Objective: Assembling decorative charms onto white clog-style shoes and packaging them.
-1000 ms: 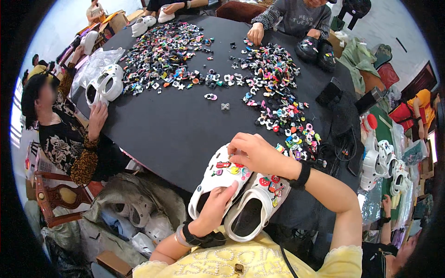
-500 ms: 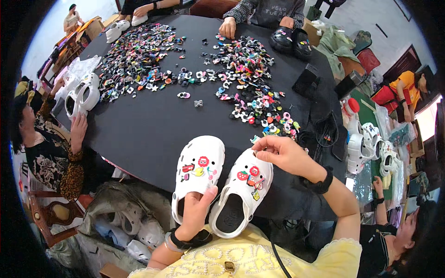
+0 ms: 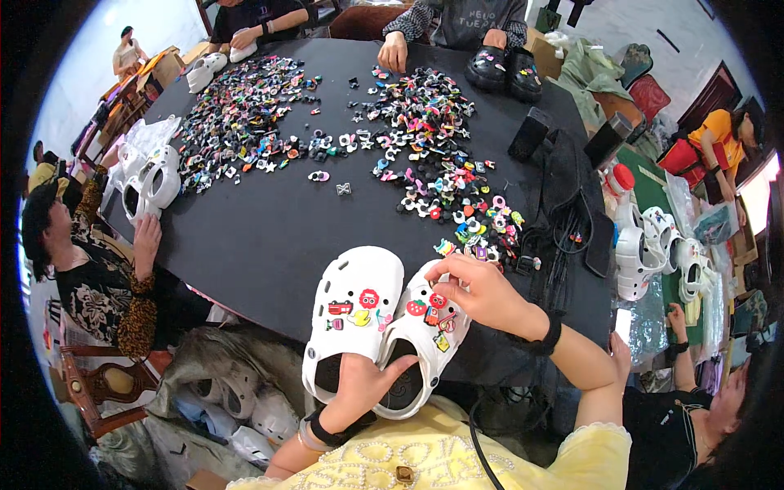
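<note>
We see two hands at work over a pair of white clogs, at the near edge of the dark table, just before a yellow shirt (image 3: 359, 457). The left hand (image 3: 363, 385) has its fingers inside the opening of the left clog (image 3: 353, 336), while its thumb is spread away to the right, across the opening of the right clog (image 3: 408, 325). The right hand (image 3: 482, 296) is at the toe of this right clog, with thumb and forefinger bent close together; we cannot tell if they pinch something. The two clogs are side by side and touching. On the left clog we notice a red round charm (image 3: 369, 299) and a red vehicle charm (image 3: 339, 308); on the right clog, a strawberry charm (image 3: 416, 307). Farther on the table (image 3: 261, 245) we find a left heap of charms (image 3: 233, 126) and a right heap of charms (image 3: 425, 122). At the far right stand black clogs (image 3: 487, 72), and at the left a co-worker's hand (image 3: 147, 237) touches other white clogs (image 3: 162, 181).
</note>
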Tool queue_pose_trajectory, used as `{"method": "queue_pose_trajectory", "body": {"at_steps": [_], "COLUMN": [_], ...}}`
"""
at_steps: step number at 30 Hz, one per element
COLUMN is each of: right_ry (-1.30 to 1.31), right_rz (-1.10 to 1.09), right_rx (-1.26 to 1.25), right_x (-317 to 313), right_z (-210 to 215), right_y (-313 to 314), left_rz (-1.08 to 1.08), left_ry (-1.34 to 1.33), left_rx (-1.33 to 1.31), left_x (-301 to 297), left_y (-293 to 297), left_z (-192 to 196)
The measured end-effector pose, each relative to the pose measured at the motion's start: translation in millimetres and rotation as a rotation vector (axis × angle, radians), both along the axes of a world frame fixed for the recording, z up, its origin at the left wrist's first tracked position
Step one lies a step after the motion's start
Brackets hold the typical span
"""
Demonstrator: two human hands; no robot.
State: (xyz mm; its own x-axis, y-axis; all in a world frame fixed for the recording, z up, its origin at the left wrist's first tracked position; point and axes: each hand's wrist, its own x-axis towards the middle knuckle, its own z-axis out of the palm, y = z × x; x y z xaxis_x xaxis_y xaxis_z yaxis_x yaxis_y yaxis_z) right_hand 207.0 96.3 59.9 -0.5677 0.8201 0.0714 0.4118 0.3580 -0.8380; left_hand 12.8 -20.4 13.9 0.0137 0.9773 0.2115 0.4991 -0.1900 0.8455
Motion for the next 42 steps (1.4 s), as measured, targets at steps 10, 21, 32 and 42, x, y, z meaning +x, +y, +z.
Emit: {"method": "queue_pose_trajectory", "body": {"at_steps": [10,21,32,42], "right_ry": [-0.282,-0.336,-0.113,-0.019], "right_rz": [-0.258,-0.215,-0.210,-0.192], "right_rx": [0.506,0.470,0.183,0.319], "right_x": [18.9,39.5,33.9,19.0], "right_z": [-35.4,-76.3,-31.4,-20.4], "right_y": [14.2,10.3,-37.2,-62.9], "left_rz": [0.040,0.027,0.059,0.104], "left_ry": [-0.024,0.012,0.035,0.082], "left_rx": [-0.002,0.021,0.038,0.160], "left_x": [-0.6,1.3,-0.1,0.8], "left_y": [0.2,-2.4,-31.6,-27.8], "left_z": [-4.5,-5.6,-27.2,-20.4]}}
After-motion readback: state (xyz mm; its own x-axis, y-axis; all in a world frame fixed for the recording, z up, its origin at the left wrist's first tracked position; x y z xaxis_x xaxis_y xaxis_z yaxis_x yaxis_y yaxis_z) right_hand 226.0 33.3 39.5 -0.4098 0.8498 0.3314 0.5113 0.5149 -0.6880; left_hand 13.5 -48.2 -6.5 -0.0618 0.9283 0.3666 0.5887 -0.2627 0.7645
